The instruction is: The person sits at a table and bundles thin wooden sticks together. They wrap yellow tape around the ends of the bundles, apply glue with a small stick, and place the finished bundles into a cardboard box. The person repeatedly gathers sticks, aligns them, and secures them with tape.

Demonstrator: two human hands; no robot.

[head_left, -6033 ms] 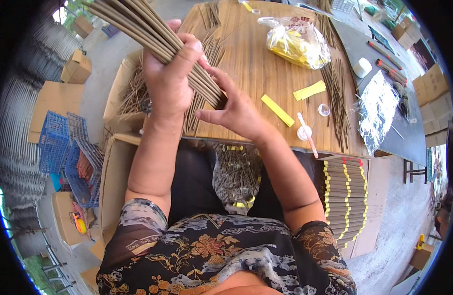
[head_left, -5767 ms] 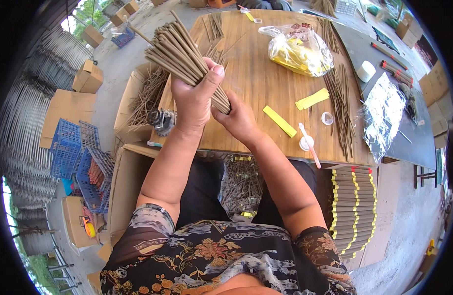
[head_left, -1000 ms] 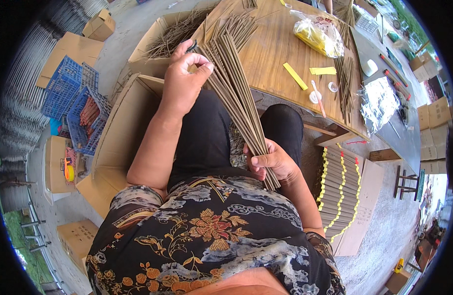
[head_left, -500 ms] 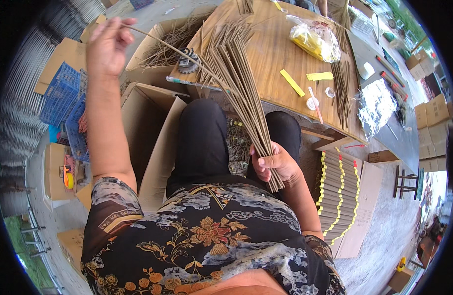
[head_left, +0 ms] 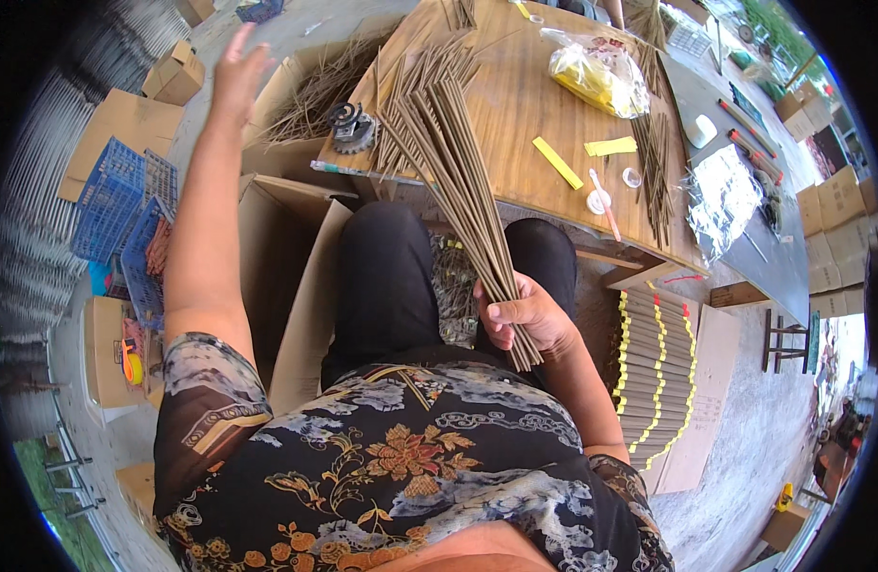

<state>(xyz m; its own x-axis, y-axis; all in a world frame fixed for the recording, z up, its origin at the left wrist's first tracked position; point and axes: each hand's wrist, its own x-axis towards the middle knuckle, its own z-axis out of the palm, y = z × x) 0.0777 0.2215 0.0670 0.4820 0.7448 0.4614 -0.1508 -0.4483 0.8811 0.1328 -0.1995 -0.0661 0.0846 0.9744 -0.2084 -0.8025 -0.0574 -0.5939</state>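
My right hand is wrapped round the lower end of a bundle of thin brown sticks. The bundle slants up and leftward over my knees, its tips fanned out above the table edge. Far off to the left, my left hand is raised with its fingers apart and no stick visible in it. Beside that hand stands a cardboard box with many loose brown sticks in it. More sticks lie on the wooden table, partly behind the bundle.
On the table are a round toothed metal device, yellow strips, a plastic bag with yellow contents and another stick pile. An open carton stands by my left leg. Yellow-banded stick bundles lie at right; blue crates stand at left.
My left hand has let go of the single stick it pulled from the bundle and moved slightly outward, its fingers spreading. My right hand keeps its grip on the bundle. The view has shifted slightly.
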